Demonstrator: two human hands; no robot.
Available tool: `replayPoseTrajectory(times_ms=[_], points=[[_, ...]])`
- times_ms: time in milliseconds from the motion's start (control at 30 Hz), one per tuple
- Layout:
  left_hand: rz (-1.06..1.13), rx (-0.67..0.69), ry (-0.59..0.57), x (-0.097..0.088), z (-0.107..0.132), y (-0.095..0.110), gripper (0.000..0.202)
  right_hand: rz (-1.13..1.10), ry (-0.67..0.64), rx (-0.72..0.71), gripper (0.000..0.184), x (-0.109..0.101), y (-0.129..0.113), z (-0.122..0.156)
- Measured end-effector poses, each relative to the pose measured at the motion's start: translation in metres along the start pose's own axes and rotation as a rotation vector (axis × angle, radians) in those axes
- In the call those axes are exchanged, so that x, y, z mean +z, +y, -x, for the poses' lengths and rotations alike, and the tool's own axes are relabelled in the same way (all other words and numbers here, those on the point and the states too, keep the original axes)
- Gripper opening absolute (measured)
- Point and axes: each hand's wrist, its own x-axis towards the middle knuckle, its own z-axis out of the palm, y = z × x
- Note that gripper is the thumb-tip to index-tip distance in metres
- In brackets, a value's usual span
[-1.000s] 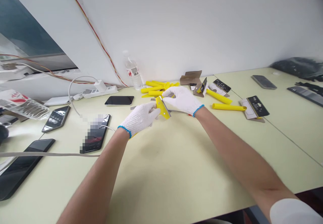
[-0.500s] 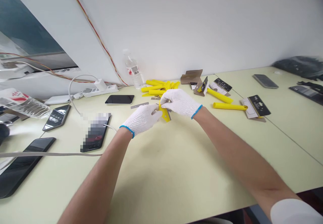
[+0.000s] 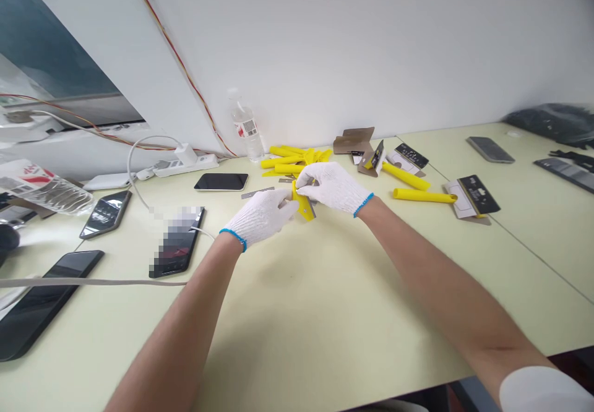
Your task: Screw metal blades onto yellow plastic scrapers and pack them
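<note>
Both of my hands wear white knit gloves with blue cuffs and meet over one yellow scraper (image 3: 304, 206), its grey blade edge facing right. My left hand (image 3: 260, 215) is closed on the scraper's left side. From above, my right hand (image 3: 335, 188) pinches with thumb and forefinger at its upper part; whether a small piece sits between those fingertips cannot be seen. A loose flat metal blade (image 3: 257, 192) lies on the table just beyond my left hand. Behind my hands is a pile of yellow scraper parts (image 3: 284, 168).
To the right lie yellow scrapers (image 3: 423, 196) with black-and-white cardboard sleeves (image 3: 473, 194). Brown card (image 3: 353, 140) and a water bottle (image 3: 248, 130) stand by the wall. Several phones (image 3: 221, 182), a power strip (image 3: 186, 163) and cables are on the left. The table's front edge is near me.
Both hands keep the same hold on the scraper, with barely any finger movement. The whole view has shifted very slightly.
</note>
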Motion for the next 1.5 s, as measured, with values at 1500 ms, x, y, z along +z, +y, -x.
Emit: replayPoseTrajectory(times_ms=[1500], points=[[-0.009, 0.031, -0.085, -0.008, 0.001, -0.002, 0.034, -0.244, -0.372, 0.246, 0.04, -0.019, -0.005, 0.012]])
